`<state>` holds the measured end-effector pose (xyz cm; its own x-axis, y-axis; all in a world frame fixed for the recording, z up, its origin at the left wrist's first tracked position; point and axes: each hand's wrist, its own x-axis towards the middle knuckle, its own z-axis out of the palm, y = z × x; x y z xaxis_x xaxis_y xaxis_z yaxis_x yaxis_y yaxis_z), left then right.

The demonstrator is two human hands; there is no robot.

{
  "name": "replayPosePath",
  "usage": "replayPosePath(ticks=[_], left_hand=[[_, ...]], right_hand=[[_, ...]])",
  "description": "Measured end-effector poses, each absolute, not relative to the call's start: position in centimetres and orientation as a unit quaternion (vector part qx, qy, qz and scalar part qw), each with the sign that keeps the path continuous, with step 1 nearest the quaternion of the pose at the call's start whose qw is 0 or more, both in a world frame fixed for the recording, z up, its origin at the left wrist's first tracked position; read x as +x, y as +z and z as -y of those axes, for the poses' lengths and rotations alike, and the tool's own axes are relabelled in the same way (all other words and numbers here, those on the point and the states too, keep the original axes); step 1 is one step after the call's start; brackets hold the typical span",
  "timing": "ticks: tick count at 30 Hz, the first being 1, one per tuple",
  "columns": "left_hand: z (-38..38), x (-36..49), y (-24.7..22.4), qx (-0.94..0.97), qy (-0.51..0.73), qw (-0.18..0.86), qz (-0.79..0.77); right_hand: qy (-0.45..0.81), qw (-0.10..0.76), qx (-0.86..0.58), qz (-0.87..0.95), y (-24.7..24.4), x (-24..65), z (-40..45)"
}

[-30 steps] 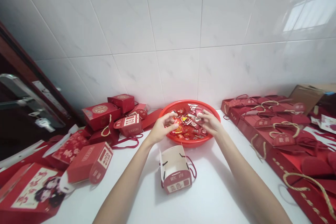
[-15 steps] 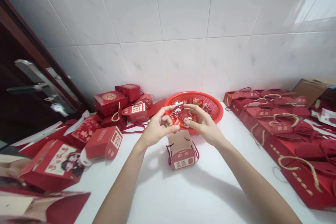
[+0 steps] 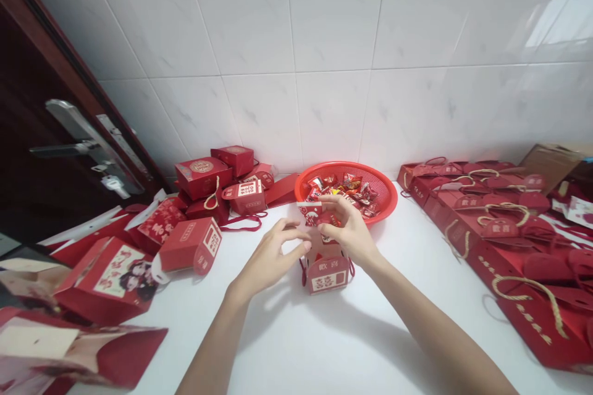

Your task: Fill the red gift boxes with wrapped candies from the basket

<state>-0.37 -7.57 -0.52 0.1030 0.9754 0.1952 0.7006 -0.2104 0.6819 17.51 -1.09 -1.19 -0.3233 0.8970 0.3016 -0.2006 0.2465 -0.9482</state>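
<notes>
A small red gift box (image 3: 328,278) with dark red cord handles stands on the white table, its top open and a bit of red showing inside. My right hand (image 3: 346,228) is above the box, thumb and fingers closed around a red-and-white packet (image 3: 309,213). Beside the box's left edge, my left hand (image 3: 273,254) has its fingers apart and holds nothing. Behind them sits a red plastic basket (image 3: 384,197) with several wrapped candies (image 3: 352,181), partly covered by my right hand.
Several red boxes (image 3: 204,176) and opened cartons are piled at the left, near a dark door (image 3: 28,74). Rows of red gift boxes with rope handles (image 3: 495,228) stand at the right. A tiled wall (image 3: 333,111) rises behind the table.
Both hands have come down and nearer from the basket, the right one now over the box with the packet. The box's beige top no longer covers it, and its inside shows.
</notes>
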Motion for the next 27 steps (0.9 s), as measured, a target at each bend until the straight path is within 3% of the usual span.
replayPosePath(ticks=[20,27], left_hand=[[6.5,0.7,-2.1,0.656,0.35,0.275,-0.609],[5.9,0.9,-3.0,0.684,0.357,0.212,-0.6]], right_hand=[[0.516,0.487,-0.275,0.649,-0.5,18.0,0.9],[0.463,0.429,-0.252,0.734,-0.1,18.8,1.0]])
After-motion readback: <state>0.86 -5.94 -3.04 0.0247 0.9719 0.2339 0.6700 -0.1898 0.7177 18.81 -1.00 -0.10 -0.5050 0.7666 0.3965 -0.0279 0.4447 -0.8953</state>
